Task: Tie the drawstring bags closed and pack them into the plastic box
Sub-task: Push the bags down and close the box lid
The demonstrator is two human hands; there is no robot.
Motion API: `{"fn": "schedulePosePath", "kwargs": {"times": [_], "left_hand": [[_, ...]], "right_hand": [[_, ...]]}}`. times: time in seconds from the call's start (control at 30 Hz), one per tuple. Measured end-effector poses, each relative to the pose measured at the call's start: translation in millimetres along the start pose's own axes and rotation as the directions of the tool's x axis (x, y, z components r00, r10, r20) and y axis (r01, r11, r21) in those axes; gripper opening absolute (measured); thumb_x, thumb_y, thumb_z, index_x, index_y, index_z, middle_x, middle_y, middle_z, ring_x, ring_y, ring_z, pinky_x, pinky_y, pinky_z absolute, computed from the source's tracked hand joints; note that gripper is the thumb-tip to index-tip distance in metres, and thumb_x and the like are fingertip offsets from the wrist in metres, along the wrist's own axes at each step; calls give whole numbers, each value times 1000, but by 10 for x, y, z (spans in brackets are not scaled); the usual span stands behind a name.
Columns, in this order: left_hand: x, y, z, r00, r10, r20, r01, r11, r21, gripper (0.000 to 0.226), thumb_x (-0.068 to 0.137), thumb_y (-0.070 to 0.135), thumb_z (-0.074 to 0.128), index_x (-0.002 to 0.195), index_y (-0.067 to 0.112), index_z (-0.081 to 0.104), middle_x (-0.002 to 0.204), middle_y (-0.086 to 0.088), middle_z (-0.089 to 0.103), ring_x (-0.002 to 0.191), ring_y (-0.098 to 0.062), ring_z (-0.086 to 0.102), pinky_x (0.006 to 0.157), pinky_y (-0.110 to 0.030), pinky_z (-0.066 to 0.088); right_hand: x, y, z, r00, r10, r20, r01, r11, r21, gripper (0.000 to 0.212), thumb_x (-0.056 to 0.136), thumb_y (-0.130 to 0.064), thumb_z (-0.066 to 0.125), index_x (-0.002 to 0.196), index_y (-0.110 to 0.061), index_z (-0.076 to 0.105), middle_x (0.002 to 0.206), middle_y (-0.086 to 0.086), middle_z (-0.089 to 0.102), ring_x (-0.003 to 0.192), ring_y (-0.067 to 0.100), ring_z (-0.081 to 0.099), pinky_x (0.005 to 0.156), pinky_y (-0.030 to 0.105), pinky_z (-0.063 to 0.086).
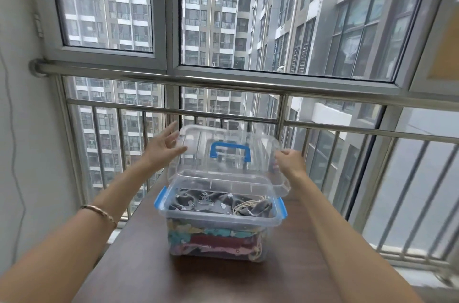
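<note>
A clear plastic box [268,222] with blue side latches stands on a brown table [139,265]. Several patterned drawstring bags lie stacked inside; the top one is a dark grey bag [211,202] with a beige cord at its right end. The clear lid [226,171] with a blue handle is tilted up above the box's far edge. My left hand [162,145] touches the lid's left edge with fingers spread. My right hand [289,160] grips the lid's right edge; its fingers are partly hidden behind the plastic.
A steel railing [223,81] and tall windows stand right behind the table's far edge. A white wall [19,129] with a thin cable is on the left. Bare tabletop lies in front of the box.
</note>
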State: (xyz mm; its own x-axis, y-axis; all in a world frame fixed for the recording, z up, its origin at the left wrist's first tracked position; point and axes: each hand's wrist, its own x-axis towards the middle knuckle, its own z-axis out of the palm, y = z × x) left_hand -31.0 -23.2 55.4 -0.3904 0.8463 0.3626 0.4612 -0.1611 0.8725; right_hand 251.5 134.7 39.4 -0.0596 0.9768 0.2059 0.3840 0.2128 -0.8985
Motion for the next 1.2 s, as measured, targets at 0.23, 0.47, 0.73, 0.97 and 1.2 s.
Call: {"fn": "schedulePosePath", "kwargs": {"times": [0.23, 0.47, 0.73, 0.97, 1.2], "left_hand": [[-151, -372, 167, 973, -226, 51, 211, 954, 214, 86, 84, 7, 67, 152, 24, 18, 145, -12, 45, 132, -31, 45, 105, -48, 41], [-236, -538, 201, 946, -306, 104, 283, 940, 190, 76, 89, 11, 62, 152, 20, 20, 148, -11, 41, 136, -27, 41, 107, -42, 38], [-259, -684, 36, 898, -421, 129, 382, 891, 246, 70, 89, 21, 66, 148, 18, 29, 149, -13, 38, 132, -29, 42, 102, -46, 45], [-301, -602, 67, 752, -659, -14, 620, 700, 354, 59, 88, 52, 58, 116, 0, 49, 80, -14, 55, 60, -18, 51, 57, -34, 59], [-400, -582, 344, 899, -281, -335, 426, 735, 528, 43, 89, 35, 65, 123, 9, 59, 119, -9, 65, 98, -26, 62, 74, -33, 49]], "right_hand": [[-225, 200, 129, 954, 199, 225, -105, 922, -373, 17, 90, -4, 43, 73, -6, 45, 62, 3, 41, 52, 14, 35, 46, 25, 24], [-384, 240, 117, 961, 175, 215, -54, 878, -476, 13, 92, -9, 44, 80, -7, 46, 73, 4, 48, 55, 12, 39, 45, 25, 27], [-516, 327, 210, 947, 194, 258, -58, 888, -457, 25, 86, -5, 40, 103, 1, 59, 90, 12, 62, 84, 30, 59, 68, 29, 43], [-589, 486, 250, 942, 262, 210, -136, 870, -474, 50, 91, -37, 28, 138, -23, 39, 143, 16, 42, 123, 36, 43, 106, 50, 35], [-658, 495, 305, 1000, 29, -5, -27, 851, -524, 64, 95, -26, 44, 152, -23, 14, 114, 10, 61, 92, 28, 61, 68, 35, 44]]}}
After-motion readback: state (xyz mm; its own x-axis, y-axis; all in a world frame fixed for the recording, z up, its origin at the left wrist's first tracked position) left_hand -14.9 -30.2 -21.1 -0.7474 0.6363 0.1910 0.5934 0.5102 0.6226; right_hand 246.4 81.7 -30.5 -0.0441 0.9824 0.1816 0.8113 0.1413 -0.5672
